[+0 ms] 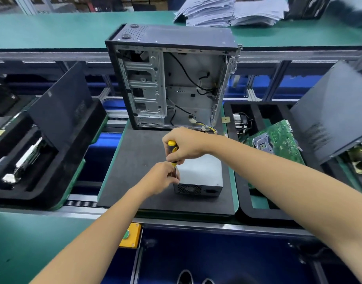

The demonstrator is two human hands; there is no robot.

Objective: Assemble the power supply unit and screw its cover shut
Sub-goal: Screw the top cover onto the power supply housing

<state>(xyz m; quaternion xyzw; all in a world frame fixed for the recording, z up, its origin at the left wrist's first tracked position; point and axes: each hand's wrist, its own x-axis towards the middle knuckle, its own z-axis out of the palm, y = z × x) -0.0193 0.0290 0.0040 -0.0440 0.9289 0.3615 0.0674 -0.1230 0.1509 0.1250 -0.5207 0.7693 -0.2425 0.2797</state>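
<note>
A grey metal power supply unit (200, 173) lies on a black foam mat (139, 156), its vented fan side facing me. My right hand (184, 144) is closed around the yellow-and-black handle of a screwdriver (173, 146), held upright over the unit's left top edge. My left hand (161, 177) pinches the screwdriver's shaft low down, against the unit's left corner. The tip and any screw are hidden by my fingers. Yellow and black cables (208, 130) run from behind my right hand toward the open case.
An open computer case (170, 83) stands behind the mat. A tray on the right holds a green motherboard (276, 138) and a cooler (241, 121). Black side panels (59, 107) lean at left and right. A yellow button box (131, 235) sits at the near edge.
</note>
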